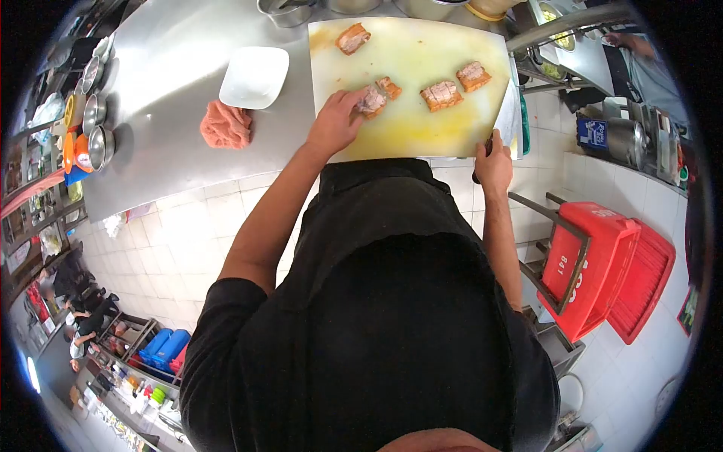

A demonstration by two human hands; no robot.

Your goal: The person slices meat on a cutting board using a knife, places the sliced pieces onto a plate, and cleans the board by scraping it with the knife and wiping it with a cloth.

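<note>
Black-sleeved left hand [337,120]: grip drawn in, fingers bent over the left end of a brown-crusted, pale pink block of cooked meat [372,101], pinching it between fingers and thumb.
Right hand [494,167]: grip wrapped round a dark knife handle [489,145], at the right of the frame's upper half.
Silvery metal blade [508,114]: one, running up from the right grip along the board's right edge.
Meat: five chunks visible, counting the pinched one; a small brown-edged piece [389,87] just to its upper right, one chunk [352,38] at the top centre, and a scored chunk [441,96] and a browned chunk [473,76] close together at the upper right of centre.
Pinched block: under the left fingertips, upper centre of the frame, well apart from the blade.
Yellow-stained white cutting board [410,47]: one, beneath all the meat.
White square bowl [254,79]: one, upper left of the board.
Crumpled orange-pink cloth [226,125]: one, just below the bowl.
Stainless-steel surface [166,83]: carries board, bowl and cloth.
</note>
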